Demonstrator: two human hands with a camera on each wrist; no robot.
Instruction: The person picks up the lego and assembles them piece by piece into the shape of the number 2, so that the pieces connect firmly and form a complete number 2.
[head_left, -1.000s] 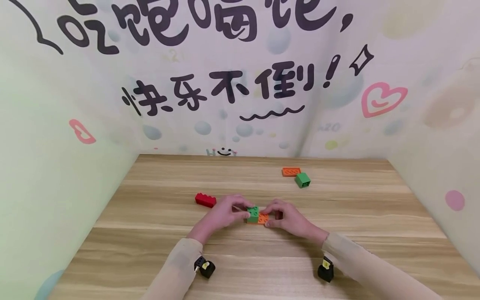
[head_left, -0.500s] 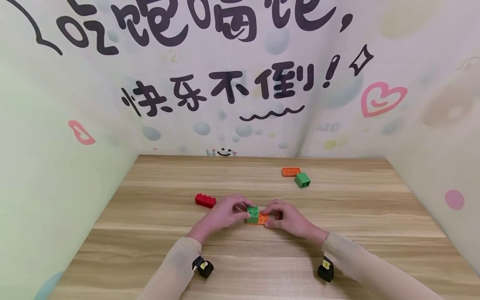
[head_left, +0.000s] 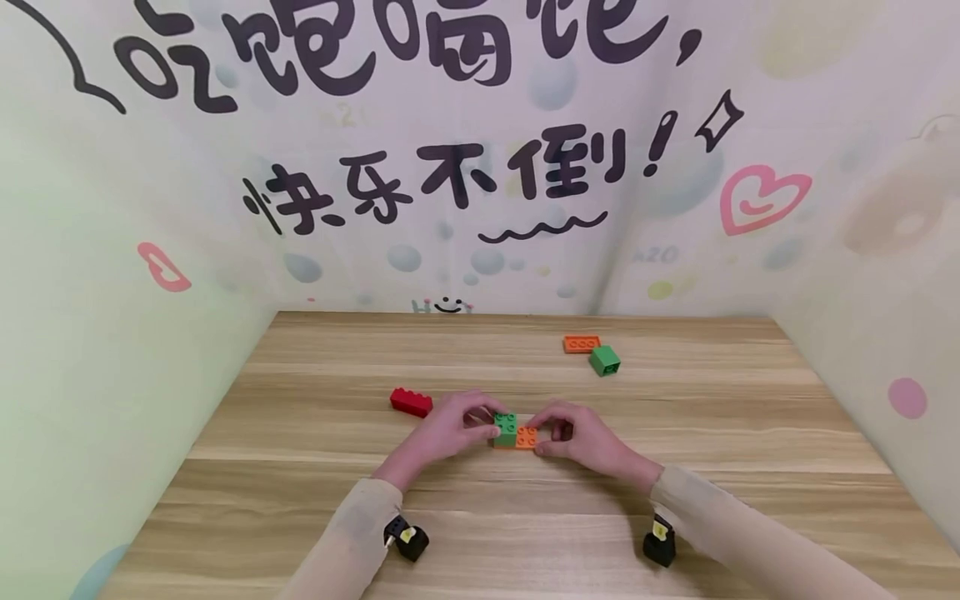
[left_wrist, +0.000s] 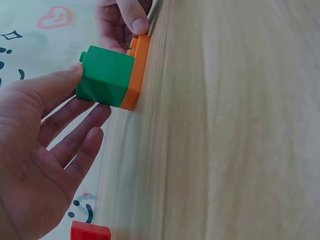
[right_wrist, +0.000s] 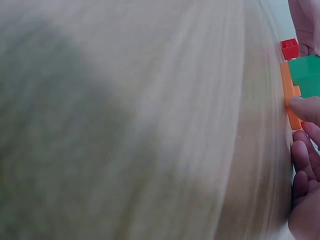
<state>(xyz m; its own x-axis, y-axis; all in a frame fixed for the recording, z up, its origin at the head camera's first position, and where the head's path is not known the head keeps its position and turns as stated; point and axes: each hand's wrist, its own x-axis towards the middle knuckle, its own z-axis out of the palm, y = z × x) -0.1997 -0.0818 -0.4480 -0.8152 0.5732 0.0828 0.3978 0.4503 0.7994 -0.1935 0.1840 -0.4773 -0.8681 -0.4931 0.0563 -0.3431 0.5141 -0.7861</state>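
In the middle of the table, a green toy building brick [head_left: 506, 429] with studs sits on the left half of a flat orange building brick [head_left: 527, 437]. My left hand [head_left: 453, 425] holds the green brick between thumb and fingers; the left wrist view shows the thumb at its studded top edge. At the orange brick's right end, my right hand [head_left: 581, 435] pinches it with thumb and index finger near the corners. The right wrist view shows the right thumb [right_wrist: 306, 107] against the orange side, other fingers curled below.
A red brick [head_left: 411, 402] lies left of my left hand. Farther back on the right are another flat orange brick [head_left: 582, 344] and a green brick [head_left: 604, 361] on its side. Printed cloth walls [head_left: 450, 267] border the wooden table [head_left: 480, 533].
My right hand has shifted slightly right along the orange brick, uncovering more of its studs. My left hand and the stacked bricks stay where they were.
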